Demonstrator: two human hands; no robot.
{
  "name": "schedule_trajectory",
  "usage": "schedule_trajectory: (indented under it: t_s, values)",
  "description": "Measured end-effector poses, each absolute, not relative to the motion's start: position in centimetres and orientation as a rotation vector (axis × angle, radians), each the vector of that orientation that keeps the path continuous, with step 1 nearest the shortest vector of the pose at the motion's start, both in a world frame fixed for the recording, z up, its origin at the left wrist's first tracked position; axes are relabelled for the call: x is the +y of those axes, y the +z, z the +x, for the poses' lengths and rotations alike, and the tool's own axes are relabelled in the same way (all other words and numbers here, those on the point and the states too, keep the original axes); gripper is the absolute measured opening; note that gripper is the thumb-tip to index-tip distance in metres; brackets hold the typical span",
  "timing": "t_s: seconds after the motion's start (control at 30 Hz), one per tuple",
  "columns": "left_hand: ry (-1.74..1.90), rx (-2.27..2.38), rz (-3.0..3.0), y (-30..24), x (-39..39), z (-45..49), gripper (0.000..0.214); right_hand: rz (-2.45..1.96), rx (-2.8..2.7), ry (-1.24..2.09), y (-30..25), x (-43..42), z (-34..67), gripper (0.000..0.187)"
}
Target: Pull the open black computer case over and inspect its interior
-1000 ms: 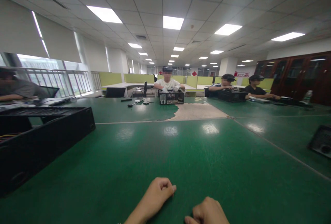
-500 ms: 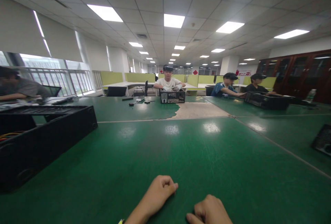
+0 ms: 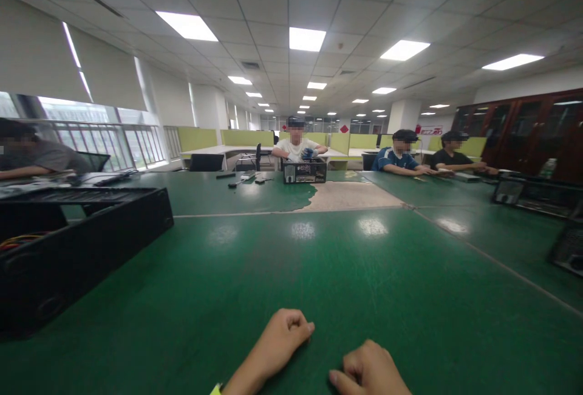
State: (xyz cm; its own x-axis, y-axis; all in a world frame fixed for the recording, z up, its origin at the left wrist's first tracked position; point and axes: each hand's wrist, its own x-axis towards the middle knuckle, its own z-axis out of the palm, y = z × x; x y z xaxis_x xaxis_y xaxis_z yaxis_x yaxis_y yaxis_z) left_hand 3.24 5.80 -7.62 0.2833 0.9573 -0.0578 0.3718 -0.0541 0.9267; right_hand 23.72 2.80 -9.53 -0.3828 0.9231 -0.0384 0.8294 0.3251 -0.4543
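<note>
My left hand (image 3: 279,339) rests on the green table (image 3: 319,261) near its front edge, fingers curled into a loose fist with nothing visible in it. My right hand (image 3: 368,370) lies just to its right, also curled shut, partly cut off by the frame's bottom edge. The two hands are apart and touch only the tabletop. The nearest object is a black open computer case (image 3: 77,243) lying to the left, well out from both hands.
Another computer case (image 3: 304,171) stands at the far side in front of a seated person (image 3: 298,146). Two more people (image 3: 401,155) sit at the right with a case (image 3: 532,194); another person (image 3: 31,155) sits far left. A black part (image 3: 567,248) lies at the right edge.
My hands have stayed put. The black case at the far right has slid further right along the table, away from the two seated people.
</note>
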Motion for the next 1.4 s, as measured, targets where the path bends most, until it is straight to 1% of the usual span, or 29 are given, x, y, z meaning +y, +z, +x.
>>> schedule_trajectory:
  t_s: [0.4, 0.67, 1.17, 1.4]
  values:
    - [0.797, 1.263, 1.582, -7.36, 5.45, 3.36, 0.036, -1.603, -2.304, 0.598, -9.58, 2.81, 23.76, 0.044]
    - [0.811, 1.259, 1.61, -7.94, 5.58, 3.1, 0.034, -1.617, -2.329, 0.58, -9.43, 2.66, 23.52, 0.041]
    - [0.794, 1.262, 1.584, -7.35, 5.33, 3.39, 0.035, -1.597, -2.357, 0.524, -9.68, 2.53, 23.52, 0.036]
    - [0.789, 1.256, 1.599, -7.65, 5.52, 3.37, 0.036, -1.563, -2.348, 0.517, -9.48, 2.37, 23.53, 0.037]
